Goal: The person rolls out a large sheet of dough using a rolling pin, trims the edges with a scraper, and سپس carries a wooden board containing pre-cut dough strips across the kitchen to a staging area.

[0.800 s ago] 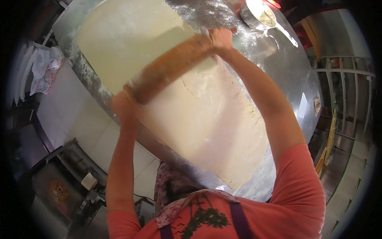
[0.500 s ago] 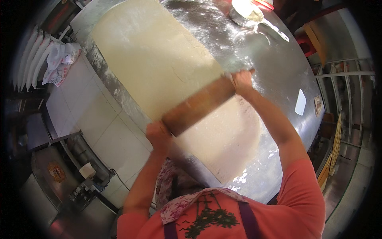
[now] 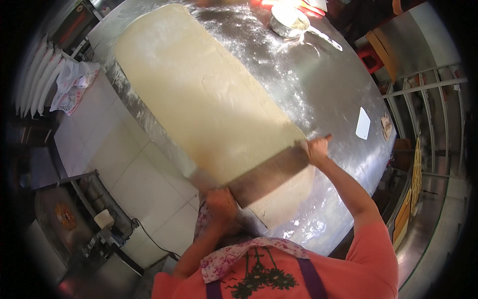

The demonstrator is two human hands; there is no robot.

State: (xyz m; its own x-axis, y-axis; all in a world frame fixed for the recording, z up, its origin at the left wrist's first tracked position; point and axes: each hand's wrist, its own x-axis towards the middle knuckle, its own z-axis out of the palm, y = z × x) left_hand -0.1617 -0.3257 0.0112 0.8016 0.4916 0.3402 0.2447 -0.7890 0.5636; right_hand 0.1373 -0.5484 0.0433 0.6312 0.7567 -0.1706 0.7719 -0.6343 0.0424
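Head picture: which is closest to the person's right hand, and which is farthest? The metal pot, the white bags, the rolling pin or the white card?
From the right hand:
1. Rolling pin: held in it, stretching to the left.
2. White card: to its right, slightly farther up.
3. Metal pot: ahead, near the picture's top.
4. White bags: way over at the left.

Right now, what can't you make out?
All in the head view:
- Rolling pin's left handle: covered by the left hand, itself slightly blurred.
- Strip of dough sheet under the pin: hidden by the pin.
- Contents of the metal pan: small, washed out by glare.
- Full shape of the red item: cut off by the top edge.
- Crumpled brownish item, far right: too small to identify.
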